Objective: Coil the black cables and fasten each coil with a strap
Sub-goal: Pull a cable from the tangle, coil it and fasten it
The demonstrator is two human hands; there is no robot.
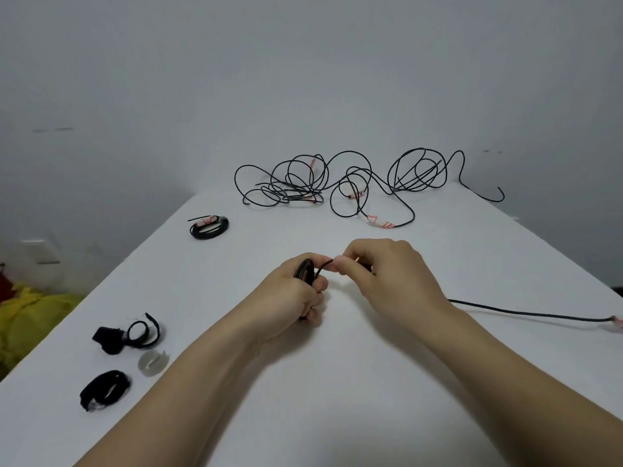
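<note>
Reaching in over the white tabletop [337, 406], the left hand [293, 294] is clenching its grip round a small coil of thin black cable [304, 269] while the right hand [391, 274] is pinching the strand [324, 265] just beside it, ideally feeding the trailing tail [526, 313] in even, untwisted loops.

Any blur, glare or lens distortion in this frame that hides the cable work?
Head view: soft, even light, no glare; the wide-angle lens splays the table edges; the coil in the left hand looks slightly soft; the loose cable pile is legible.
</note>
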